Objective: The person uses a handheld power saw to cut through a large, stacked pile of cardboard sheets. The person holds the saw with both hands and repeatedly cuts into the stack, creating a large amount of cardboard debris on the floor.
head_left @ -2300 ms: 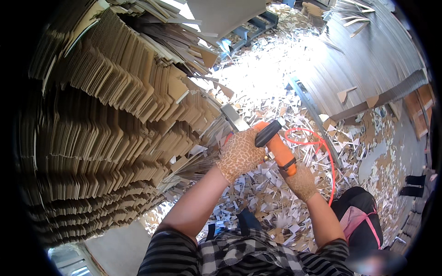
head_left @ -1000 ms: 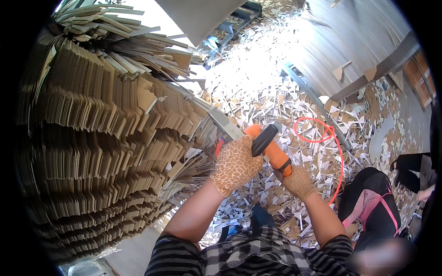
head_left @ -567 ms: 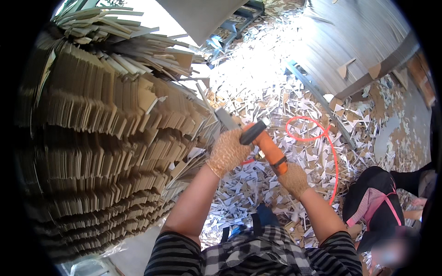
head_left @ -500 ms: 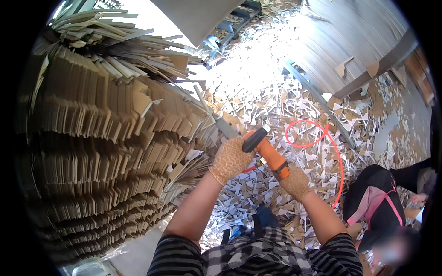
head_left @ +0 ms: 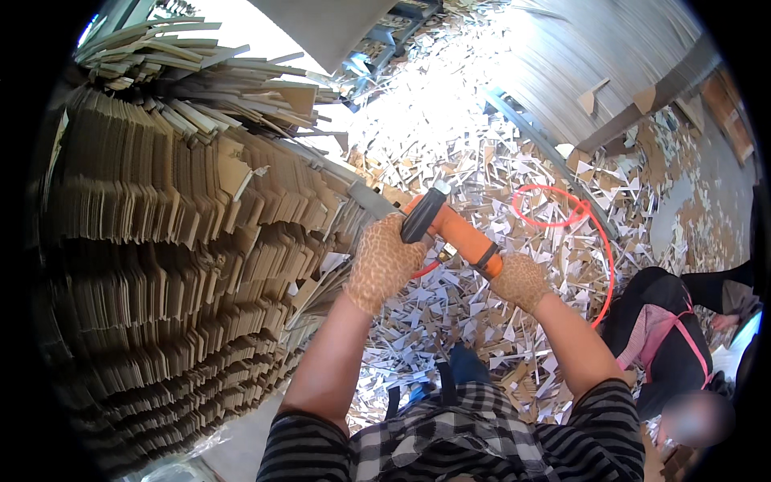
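An orange air tool (head_left: 468,234) with a black side handle is held in front of my body by both hands, at an angle. My left hand (head_left: 384,263), in a spotted tan glove, is closed round it near the black handle. My right hand (head_left: 520,283), gloved alike, grips its rear end. A flat metal bar (head_left: 371,199) reaches from the tool's front toward the tall stack of die-cut cardboard sheets (head_left: 173,189) on my left. Whether the bar's tip touches the stack, I cannot tell. A red air hose (head_left: 613,277) loops over the floor to my right.
Paper and cardboard scraps (head_left: 450,317) cover the floor. Loose cardboard strips (head_left: 185,64) jut from the stack's top. Another large sheet stack (head_left: 606,68) stands far right, beside a blue-grey metal bar (head_left: 546,157). A person in dark clothes (head_left: 654,329) is low at the right.
Both hands have lifted the tool a little away from me, with its front end nearer the stack. The hose loop has shifted right and farther off. The view has moved slightly.
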A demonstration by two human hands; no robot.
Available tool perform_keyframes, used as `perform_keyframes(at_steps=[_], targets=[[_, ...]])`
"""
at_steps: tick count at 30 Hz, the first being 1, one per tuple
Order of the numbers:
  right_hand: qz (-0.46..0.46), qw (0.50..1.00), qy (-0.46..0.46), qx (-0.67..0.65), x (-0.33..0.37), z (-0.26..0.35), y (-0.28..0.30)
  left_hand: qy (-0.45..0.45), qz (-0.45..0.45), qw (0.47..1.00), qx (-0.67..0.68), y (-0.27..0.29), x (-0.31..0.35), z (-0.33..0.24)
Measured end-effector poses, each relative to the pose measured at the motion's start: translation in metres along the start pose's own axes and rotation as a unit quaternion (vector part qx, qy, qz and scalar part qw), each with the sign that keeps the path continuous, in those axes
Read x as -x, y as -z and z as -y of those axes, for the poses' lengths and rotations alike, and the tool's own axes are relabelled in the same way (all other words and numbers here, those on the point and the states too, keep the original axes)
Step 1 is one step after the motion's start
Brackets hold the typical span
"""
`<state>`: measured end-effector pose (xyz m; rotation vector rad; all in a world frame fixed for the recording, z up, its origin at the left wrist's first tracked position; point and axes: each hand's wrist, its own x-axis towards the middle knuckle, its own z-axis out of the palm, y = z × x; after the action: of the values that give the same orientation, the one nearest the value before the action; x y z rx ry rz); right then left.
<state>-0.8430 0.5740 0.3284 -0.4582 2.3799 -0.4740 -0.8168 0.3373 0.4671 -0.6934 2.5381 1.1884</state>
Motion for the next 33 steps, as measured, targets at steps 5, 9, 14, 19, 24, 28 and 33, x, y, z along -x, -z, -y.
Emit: perform_keyframes(at_steps=[5, 9, 14, 19, 24, 28, 33], targets=[[0.019, 0.999, -0.028, -0.002, 0.019, -0.018, -0.015, 0.002, 0.071, 0.997, 0.027, -0.020, -0.011, 0.017], [0.038, 0.997, -0.066, -0.003, 0.049, -0.044, -0.056, -0.010, 0.118, 0.993, 0.006, -0.053, 0.005, 0.025], [0.016, 0.998, -0.032, -0.042, 0.037, -0.028, -0.042, 0.000, 0.087, 0.995, -0.053, -0.031, 0.019, 0.000], [0.005, 1.000, -0.013, -0.020, -0.012, 0.002, 0.019, -0.038, -0.020, 0.999, -0.013, 0.003, 0.007, -0.017], [-0.015, 1.000, 0.002, 0.011, -0.044, 0.031, 0.024, -0.022, -0.054, 0.998, -0.014, 0.026, -0.027, 0.001], [-0.045, 0.999, -0.004, -0.022, -0.041, 0.026, -0.001, -0.030, -0.037, 0.999, -0.005, 0.025, -0.037, 0.007], [-0.022, 1.000, -0.021, -0.001, 0.011, -0.006, -0.032, -0.050, 0.052, 0.997, -0.009, -0.014, -0.005, 0.021]])
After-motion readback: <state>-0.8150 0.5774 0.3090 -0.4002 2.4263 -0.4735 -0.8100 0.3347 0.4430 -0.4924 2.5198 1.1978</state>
